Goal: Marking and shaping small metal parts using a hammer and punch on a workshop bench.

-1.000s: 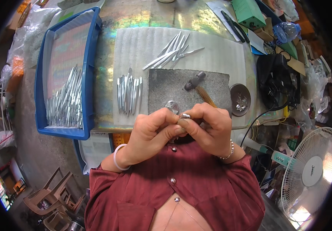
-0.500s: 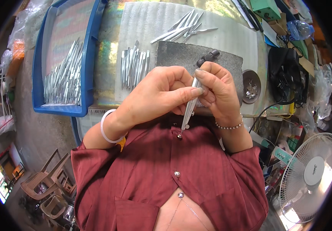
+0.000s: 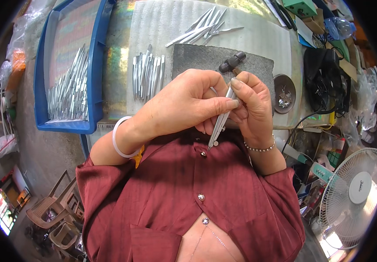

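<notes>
Just beyond the maroon button-up shirt (image 3: 171, 183), a slim silver metal tool (image 3: 219, 125) slants between 2 hands: the left hand (image 3: 195, 100) pinches its middle under the thumb, and the right hand (image 3: 254, 96) pinches its far end. Farther off, a black-headed hammer (image 3: 231, 62) lies on a rough grey slab (image 3: 192, 56); left stands a blue plastic tray (image 3: 95, 74), right a dark round dish (image 3: 279, 79).

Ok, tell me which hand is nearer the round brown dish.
Right. The right hand is just left of the dish, apart from it; the left hand is farther left, beyond the right hand.
</notes>
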A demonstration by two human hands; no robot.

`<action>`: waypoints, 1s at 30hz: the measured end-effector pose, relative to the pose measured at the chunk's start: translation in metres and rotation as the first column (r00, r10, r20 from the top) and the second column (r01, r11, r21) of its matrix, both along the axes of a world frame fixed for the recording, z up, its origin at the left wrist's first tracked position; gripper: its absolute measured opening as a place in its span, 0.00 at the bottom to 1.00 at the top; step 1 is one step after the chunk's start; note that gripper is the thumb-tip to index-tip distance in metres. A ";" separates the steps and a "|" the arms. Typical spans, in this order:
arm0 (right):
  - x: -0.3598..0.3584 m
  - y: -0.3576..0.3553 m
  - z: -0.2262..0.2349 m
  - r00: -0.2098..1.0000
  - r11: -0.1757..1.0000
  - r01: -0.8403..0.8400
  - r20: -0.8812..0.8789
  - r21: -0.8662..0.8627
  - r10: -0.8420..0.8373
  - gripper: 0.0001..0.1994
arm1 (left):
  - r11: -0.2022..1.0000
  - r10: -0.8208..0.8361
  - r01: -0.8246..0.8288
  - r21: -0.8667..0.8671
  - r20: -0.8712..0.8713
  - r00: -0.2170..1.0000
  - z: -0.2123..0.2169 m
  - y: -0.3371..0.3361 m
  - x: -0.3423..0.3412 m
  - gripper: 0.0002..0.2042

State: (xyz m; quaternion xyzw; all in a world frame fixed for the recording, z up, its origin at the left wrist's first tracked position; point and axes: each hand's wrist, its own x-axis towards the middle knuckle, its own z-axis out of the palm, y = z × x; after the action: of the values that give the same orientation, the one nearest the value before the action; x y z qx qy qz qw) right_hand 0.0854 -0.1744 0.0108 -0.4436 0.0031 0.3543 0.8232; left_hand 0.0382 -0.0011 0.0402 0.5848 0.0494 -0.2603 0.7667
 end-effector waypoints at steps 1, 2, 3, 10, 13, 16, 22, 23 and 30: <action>0.000 -0.001 -0.001 1.000 1.000 0.007 -0.008 -0.003 -0.007 0.08 | 1.000 -0.011 0.011 0.007 -0.010 1.000 -0.001 -0.001 0.002 0.11; 0.001 -0.002 -0.002 1.000 1.000 0.014 -0.016 -0.006 -0.014 0.08 | 1.000 -0.015 0.015 0.007 -0.011 1.000 -0.001 -0.001 0.004 0.11; 0.002 -0.003 -0.002 1.000 1.000 0.020 -0.016 -0.007 -0.020 0.08 | 1.000 -0.028 0.028 0.010 -0.026 0.999 0.001 -0.001 0.008 0.11; 0.012 -0.007 -0.009 0.998 0.999 0.037 -0.042 0.001 -0.037 0.09 | 0.999 -0.040 0.038 -0.018 -0.100 0.994 -0.002 -0.005 0.024 0.11; 0.017 -0.009 -0.007 0.998 0.999 0.049 -0.043 -0.005 -0.049 0.08 | 0.998 -0.065 0.064 -0.021 -0.078 0.995 -0.005 -0.005 0.031 0.10; 0.029 -0.015 0.005 1.000 0.998 0.024 0.002 -0.057 -0.024 0.08 | 0.996 -0.062 0.059 0.064 0.035 0.997 -0.002 -0.007 0.032 0.08; 0.126 -0.053 0.038 0.814 0.884 0.206 0.575 -0.419 0.083 0.09 | 0.925 0.376 -0.377 -0.034 0.216 0.901 0.007 0.006 0.003 0.03; 0.151 -0.059 0.036 0.724 0.826 0.249 0.663 -0.506 0.188 0.10 | 0.849 0.523 -0.522 -0.074 0.244 0.816 0.002 0.004 -0.006 0.04; 0.244 -0.082 -0.075 0.217 0.335 0.732 0.669 -0.593 0.710 0.09 | 0.664 0.737 -0.674 -0.325 0.128 0.664 -0.021 0.009 -0.027 0.04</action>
State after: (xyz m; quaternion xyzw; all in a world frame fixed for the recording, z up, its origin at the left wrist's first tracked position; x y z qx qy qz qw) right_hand 0.3298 -0.2561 -0.0637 -0.9294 -0.3043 -0.1016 0.1824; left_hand 0.0108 0.0080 0.0196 0.4452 0.1441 0.1312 0.8740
